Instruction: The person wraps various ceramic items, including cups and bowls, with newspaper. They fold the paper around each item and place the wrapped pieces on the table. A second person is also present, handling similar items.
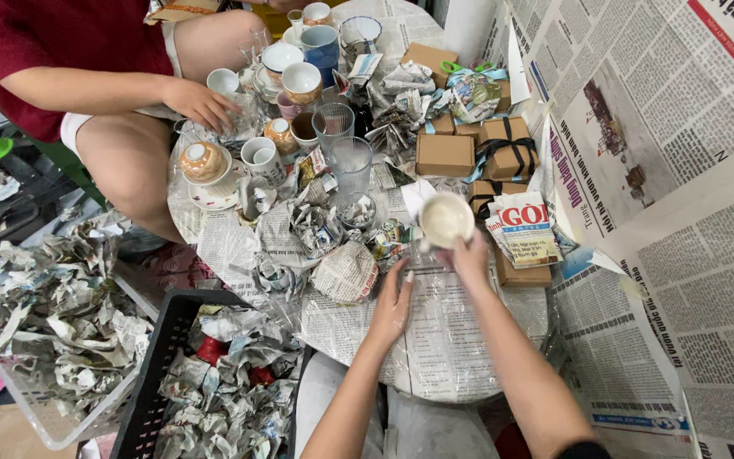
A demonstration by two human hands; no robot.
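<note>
White cup (446, 219) | held up over the newspaper-covered surface (452, 340), mouth toward the camera | right hand (471, 255) fingers closed on its lower rim | left hand (392, 308) fingers spread flat on plastic sheet (435, 299), holding nothing | crumpled newspaper ball (346, 272) just beside.

I count two clear tall glasses (343, 144) standing together mid-worktop. One cream bowl (446, 219) is up in my right hand (470, 257); my left hand (392, 306) lies flat, so two hands of mine, plus one hand of another person (200, 102) across the worktop. Two baskets sit on the floor: one black crate (156, 365) and one pale basket (19, 391), both full of crumpled newspaper. I make out about five brown cardboard boxes (443, 155), two of them tied with dark ribbon. Cups and mugs (302, 82) number roughly ten; the far ones overlap too much for an exact count.
</note>
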